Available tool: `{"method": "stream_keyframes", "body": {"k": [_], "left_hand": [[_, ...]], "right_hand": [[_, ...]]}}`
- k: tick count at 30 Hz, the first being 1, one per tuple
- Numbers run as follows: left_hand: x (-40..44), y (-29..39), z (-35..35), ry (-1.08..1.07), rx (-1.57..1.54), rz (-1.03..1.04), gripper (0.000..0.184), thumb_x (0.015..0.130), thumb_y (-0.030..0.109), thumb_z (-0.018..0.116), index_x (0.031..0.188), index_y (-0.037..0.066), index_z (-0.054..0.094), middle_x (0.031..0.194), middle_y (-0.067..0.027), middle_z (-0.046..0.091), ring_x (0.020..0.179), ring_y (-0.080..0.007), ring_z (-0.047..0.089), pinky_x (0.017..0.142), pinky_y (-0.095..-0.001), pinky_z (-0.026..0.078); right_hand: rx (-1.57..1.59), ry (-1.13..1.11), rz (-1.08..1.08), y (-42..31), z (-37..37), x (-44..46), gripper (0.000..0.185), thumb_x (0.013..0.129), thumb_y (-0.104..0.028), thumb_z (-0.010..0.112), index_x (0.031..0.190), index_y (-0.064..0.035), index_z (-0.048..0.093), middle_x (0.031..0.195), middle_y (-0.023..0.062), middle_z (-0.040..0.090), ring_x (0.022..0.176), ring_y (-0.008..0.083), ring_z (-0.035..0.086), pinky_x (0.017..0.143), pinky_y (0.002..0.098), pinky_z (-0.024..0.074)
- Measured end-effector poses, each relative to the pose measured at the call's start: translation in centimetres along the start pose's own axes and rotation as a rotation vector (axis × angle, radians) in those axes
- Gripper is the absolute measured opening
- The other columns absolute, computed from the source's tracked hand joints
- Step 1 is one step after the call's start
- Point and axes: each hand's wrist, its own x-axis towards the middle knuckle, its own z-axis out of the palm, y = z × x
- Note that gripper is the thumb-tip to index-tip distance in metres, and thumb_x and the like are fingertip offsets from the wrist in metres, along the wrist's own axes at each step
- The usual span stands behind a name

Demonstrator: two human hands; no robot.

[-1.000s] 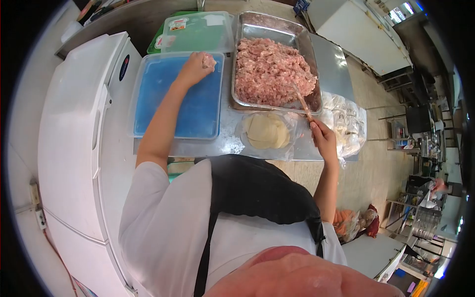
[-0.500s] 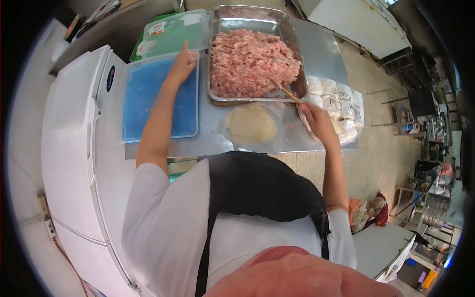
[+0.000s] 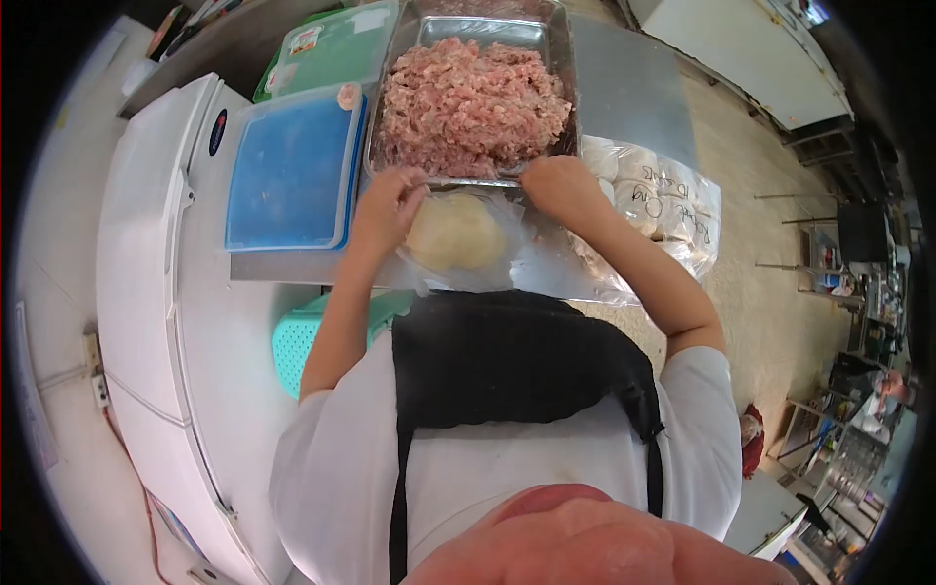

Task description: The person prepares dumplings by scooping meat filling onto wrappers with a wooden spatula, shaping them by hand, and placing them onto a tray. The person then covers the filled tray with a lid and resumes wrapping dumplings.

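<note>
My left hand [image 3: 388,210] is at the front left of the metal pan, beside the stack of round pale dough wrappers [image 3: 453,232] on clear plastic. Its fingers are slightly curled and apart, with nothing visible in them. My right hand [image 3: 558,185] is closed at the pan's front right corner; what it holds is hidden. Raw ground meat [image 3: 473,107] is heaped in the metal pan [image 3: 483,33]. A small pinkish, filled-looking piece [image 3: 348,96] sits at the far right corner of the blue-looking plastic container [image 3: 288,180].
A clear bag of pale round packs [image 3: 663,200] with handwriting lies right of the pan. Behind the blue container is a green one [image 3: 341,54]. A turquoise perforated basket [image 3: 295,346] is below the table edge, and a white chest appliance [image 3: 146,224] stands left.
My left hand has come back from the blue container's corner to the wrappers, leaving the small piece there. My right hand has moved left to the pan's rim; its wooden stick no longer shows.
</note>
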Motion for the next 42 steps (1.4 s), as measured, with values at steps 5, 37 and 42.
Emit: {"method": "stream_keyframes", "body": {"k": [5,37,42], "left_hand": [[-4.5,-0.2,3.1,-0.171,0.155,-0.138,0.022,0.076,0.011,0.072,0.094,0.004,0.062,0.086,-0.0119,0.057,0.083,-0.0303,0.06,0.076,-0.035,0.049],[-2.4,-0.5,4.6,0.143,-1.368,-0.657,0.011,0.093,0.012,0.062,0.099,0.004,0.065,0.095,-0.0029,0.065,0.09,-0.0128,0.06,0.081,-0.0284,0.048],[-2.3,-0.6,4.0,-0.227,-0.68,-0.276,0.021,0.095,0.02,0.058,0.106,0.004,0.066,0.099,-0.0027,0.066,0.091,-0.0109,0.058,0.082,-0.0268,0.047]], "right_hand": [[-0.065,-0.013,0.006,3.9,-4.5,0.6,0.012,0.075,-0.012,0.058,0.07,-0.0056,0.068,0.072,0.0138,0.067,0.07,0.0297,0.068,0.059,0.0414,0.054],[0.442,-0.059,0.156,3.3,-0.3,0.3,0.036,0.095,-0.038,0.051,0.081,-0.0079,0.067,0.077,0.0132,0.066,0.076,0.0327,0.065,0.065,0.044,0.0508],[0.071,-0.156,0.168,1.2,-0.6,3.7,0.035,0.093,-0.038,0.052,0.083,-0.0096,0.07,0.078,0.0133,0.067,0.078,0.0313,0.066,0.067,0.0434,0.0511]]}}
